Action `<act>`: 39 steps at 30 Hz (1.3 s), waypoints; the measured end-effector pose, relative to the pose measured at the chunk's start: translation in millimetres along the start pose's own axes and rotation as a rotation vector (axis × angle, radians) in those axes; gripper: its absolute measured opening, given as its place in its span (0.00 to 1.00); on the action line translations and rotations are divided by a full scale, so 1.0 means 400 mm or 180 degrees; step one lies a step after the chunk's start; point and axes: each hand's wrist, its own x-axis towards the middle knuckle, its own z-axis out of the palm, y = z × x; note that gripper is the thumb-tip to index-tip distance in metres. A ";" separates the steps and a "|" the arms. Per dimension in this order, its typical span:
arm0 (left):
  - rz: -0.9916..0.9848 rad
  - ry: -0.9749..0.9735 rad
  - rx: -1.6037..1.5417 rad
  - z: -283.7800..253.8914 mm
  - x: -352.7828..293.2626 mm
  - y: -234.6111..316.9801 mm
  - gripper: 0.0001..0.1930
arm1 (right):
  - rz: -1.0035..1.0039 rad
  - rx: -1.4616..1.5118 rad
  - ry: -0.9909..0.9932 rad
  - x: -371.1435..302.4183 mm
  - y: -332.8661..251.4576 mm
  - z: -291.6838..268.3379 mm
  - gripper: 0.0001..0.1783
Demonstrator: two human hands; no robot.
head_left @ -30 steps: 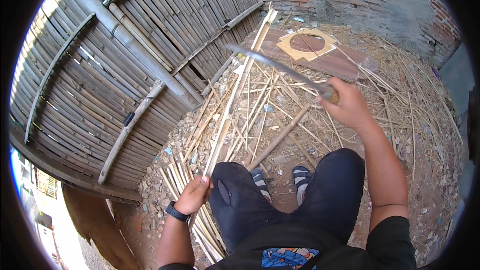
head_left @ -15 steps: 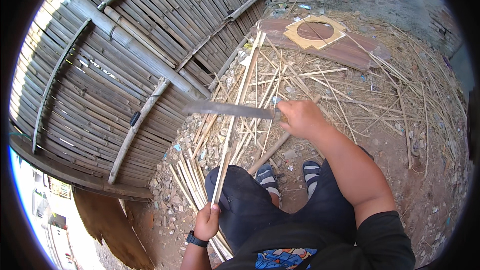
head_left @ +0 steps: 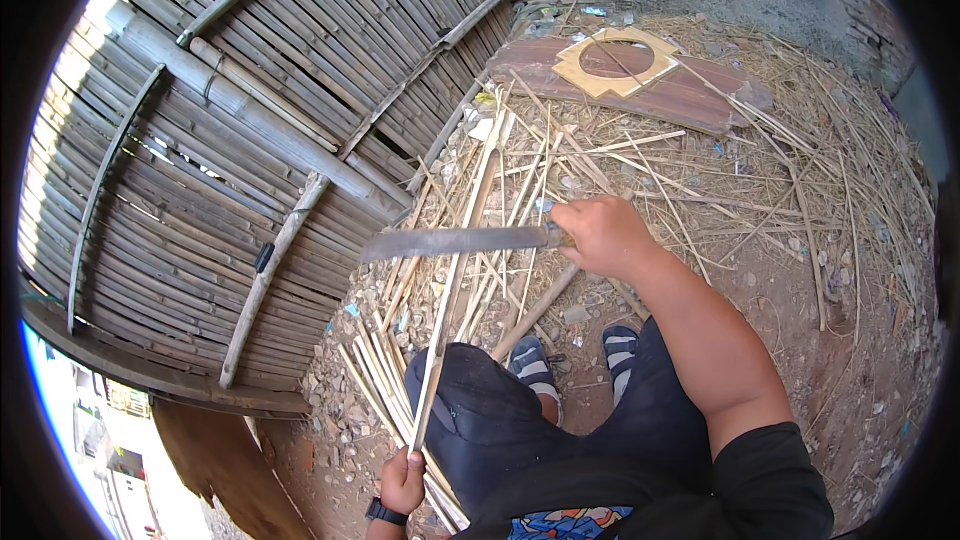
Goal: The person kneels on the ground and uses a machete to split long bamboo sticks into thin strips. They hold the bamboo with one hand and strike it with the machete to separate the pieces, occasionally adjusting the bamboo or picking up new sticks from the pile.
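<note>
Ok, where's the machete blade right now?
In the head view, the machete sits mid-frame in the right hand, its blade pointing left across the bamboo strip that the left hand holds.

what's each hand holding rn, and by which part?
Right hand grips a long flat blade by its handle end. Left hand holds a thin bamboo strip at its near, lower end.

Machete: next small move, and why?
Probably bring the machete down onto the bamboo strip and shave along it, away from the body. The right hand holds the blade level, crossing just over the strip. The left hand grips the strip's near end by the knee, well back from the blade, so the strip looks steadied for a cut.
</note>
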 end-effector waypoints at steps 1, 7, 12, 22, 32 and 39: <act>0.0011 0.0047 -0.0079 0.001 -0.001 -0.010 0.24 | -0.0277 -0.0126 -0.0007 -0.001 -0.015 0.000 0.14; 0.0152 0.0054 0.0474 -0.019 -0.014 -0.003 0.23 | 0.0911 -0.0084 0.0247 0.000 0.092 -0.032 0.13; 0.0227 0.0176 0.0425 -0.004 -0.024 -0.035 0.21 | 0.0236 0.0033 0.0153 -0.015 0.039 -0.030 0.14; 0.0426 0.0907 0.1361 -0.023 -0.046 -0.078 0.18 | 0.0854 -0.0081 0.0243 -0.011 0.092 -0.065 0.16; 0.0115 0.0677 0.1551 -0.025 -0.053 -0.086 0.17 | 0.2245 0.3669 -0.0339 -0.013 0.083 -0.062 0.15; 0.0311 0.0789 0.1756 -0.022 -0.043 -0.081 0.14 | 0.2120 0.5416 -0.1397 -0.036 0.103 -0.073 0.11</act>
